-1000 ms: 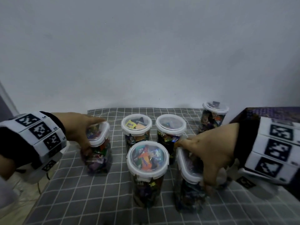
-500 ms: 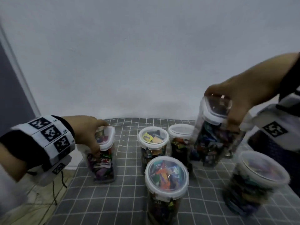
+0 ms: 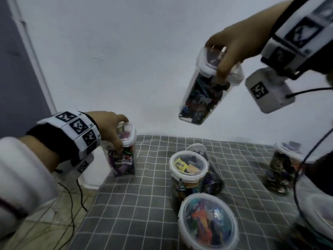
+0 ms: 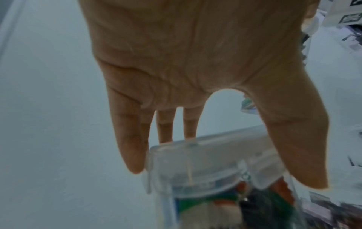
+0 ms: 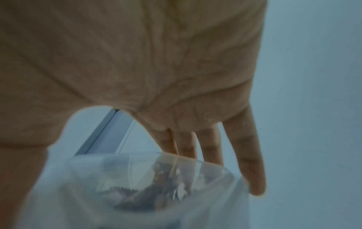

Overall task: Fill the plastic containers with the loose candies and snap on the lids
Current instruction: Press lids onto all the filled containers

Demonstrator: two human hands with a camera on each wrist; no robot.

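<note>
On the checked desk [image 3: 137, 210] we see four lidded candy containers [image 3: 189, 170]. Our right hand [image 3: 236, 42] grips a tilted filled container [image 3: 201, 94] by its lid, aloft; our left hand [image 3: 108, 129] fingers clasp another container [image 3: 124, 159] at the desk's far-left edge.

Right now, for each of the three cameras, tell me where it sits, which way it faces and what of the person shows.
Head: on the head, looking forward and down at the checked cloth; shows left hand and right hand, each gripping a candy container.
Left wrist: along the left hand to its fingers on the left container.
Right wrist: along the right hand to the raised container.
Shared: each wrist view's container also shows in the head view.
</note>
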